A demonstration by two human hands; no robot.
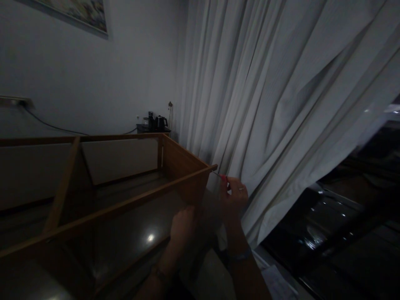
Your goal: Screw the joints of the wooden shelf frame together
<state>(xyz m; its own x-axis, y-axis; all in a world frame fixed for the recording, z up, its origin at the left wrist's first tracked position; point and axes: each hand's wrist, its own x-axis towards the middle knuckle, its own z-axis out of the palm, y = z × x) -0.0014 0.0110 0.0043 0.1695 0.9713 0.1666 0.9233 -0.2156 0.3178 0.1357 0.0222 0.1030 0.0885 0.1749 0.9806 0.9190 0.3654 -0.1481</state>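
In the head view my right hand [234,193] pinches the red handle of a thin screwdriver [216,173]. Its metal shaft points up and left to the near right corner of a brown wooden frame [137,191], which has dividers and looks like a shelf unit or cabinet. Lower down, my left hand [183,225] is curled against or close to the frame's end panel [184,156]. Its fingertips are lost in shadow, so what they grip is hidden.
Long pale curtains [231,83] hang just right of the frame. Behind it, a black kettle [160,121] stands on a small dark table. A dark, glossy object [300,225] sits at the lower right, with papers [276,281] beside it. A cable [50,124] runs along the wall.
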